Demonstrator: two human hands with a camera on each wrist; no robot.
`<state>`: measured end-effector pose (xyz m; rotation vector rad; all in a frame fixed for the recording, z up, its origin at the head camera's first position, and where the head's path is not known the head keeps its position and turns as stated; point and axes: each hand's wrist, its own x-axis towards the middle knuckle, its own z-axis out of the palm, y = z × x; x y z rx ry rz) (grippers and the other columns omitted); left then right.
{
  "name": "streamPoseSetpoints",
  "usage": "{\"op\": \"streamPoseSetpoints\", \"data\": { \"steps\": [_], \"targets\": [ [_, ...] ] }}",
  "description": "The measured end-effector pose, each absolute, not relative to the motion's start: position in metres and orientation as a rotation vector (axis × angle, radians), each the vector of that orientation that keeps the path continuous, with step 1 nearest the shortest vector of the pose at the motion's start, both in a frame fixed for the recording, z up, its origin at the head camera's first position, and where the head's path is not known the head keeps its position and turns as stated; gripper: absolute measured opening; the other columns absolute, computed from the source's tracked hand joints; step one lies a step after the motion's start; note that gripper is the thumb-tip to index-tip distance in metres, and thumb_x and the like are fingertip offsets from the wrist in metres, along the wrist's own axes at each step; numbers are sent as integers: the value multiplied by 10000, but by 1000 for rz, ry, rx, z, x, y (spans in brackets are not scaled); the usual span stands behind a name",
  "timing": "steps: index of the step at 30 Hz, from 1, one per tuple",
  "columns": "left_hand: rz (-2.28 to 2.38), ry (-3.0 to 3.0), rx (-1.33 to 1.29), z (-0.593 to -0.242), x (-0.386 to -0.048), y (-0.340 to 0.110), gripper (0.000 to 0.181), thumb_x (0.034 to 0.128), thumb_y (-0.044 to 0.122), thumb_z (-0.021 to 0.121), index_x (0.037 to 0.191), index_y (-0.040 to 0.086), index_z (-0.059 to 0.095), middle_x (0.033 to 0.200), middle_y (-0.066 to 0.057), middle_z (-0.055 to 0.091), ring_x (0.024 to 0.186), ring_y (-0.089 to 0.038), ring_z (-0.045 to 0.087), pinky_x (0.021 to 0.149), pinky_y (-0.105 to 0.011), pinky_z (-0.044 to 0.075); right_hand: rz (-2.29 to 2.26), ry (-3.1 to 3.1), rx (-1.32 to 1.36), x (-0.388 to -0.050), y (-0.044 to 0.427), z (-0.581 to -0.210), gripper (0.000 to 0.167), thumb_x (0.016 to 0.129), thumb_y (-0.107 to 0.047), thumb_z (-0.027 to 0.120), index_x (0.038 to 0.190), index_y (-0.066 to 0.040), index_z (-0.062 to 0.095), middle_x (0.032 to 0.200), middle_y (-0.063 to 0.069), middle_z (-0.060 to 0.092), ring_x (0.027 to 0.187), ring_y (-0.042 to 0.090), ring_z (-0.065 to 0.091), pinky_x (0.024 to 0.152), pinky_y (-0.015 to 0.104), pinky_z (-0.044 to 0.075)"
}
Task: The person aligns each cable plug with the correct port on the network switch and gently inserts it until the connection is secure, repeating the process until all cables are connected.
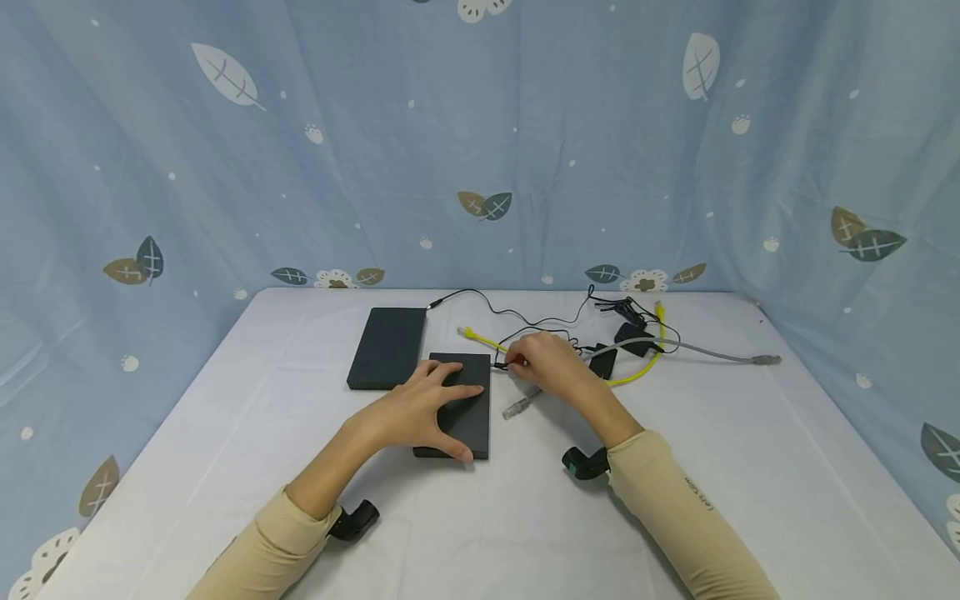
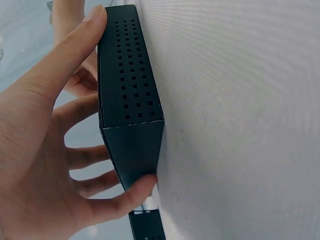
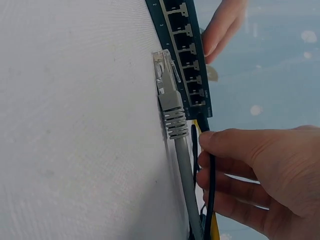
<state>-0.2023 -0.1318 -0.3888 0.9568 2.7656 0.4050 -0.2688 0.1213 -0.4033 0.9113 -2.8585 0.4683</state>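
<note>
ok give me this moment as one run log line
left hand: rests on nearer black rectangular box | right hand: pinches thin black cable by its ported edge | loose: grey ethernet cable

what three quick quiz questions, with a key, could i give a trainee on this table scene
1. True or false: the left hand touches the flat black box with a row of ports.
2. Which does the right hand hold: (a) the round grey cable, (b) the thin black cable, (c) the bright yellow cable?
3. Fill in: in the head view, the other flat black box lies to the ____ of the first.

Key: 1 true; 2 b; 3 left.
</note>
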Motion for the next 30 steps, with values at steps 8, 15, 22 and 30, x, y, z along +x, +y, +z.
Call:
{"op": "streamPoseSetpoints", "data": {
  "steps": [8, 15, 22, 30],
  "targets": [
    [435, 2752, 982, -391, -203, -133, 931, 646, 716, 768, 1450, 335, 494, 1581, -129, 301, 1409, -397, 280, 1014, -588, 436, 416, -2835, 904, -269, 120, -406, 60, 900, -173, 719, 921, -160, 773, 848, -35, 722, 741, 71, 634, 674, 280, 528],
    [435, 2759, 994, -394, -203, -134, 923, 649, 719, 763, 1447, 338, 497, 1578, -129, 305, 1401, -405, 289, 1024, -581, 431, 409, -2787, 902, -267, 119, -410, 53, 893, -155, 722, 906, -154, 774, 852, -29, 725, 759, 93, 655, 686, 301, 542],
    [430, 2743, 986, -394, -204, -135, 917, 659, 736, 742, 1452, 355, 482, 1591, -115, 283, 1426, -380, 260, 1045, -563, 421, 426, -2756, 913, -267, 120, -410, 55, 887, -151, 724, 897, -157, 777, 839, -35, 723, 740, 84, 647, 672, 293, 533],
    [472, 2718, 958, -393, -204, -134, 902, 670, 707, 757, 1451, 345, 486, 1600, -129, 259, 1444, -394, 219, 1056, -579, 403, 442, -2768, 909, -268, 120, -410, 56, 892, -147, 719, 908, -155, 772, 848, -29, 713, 733, 78, 628, 657, 279, 520]
  ]
}}
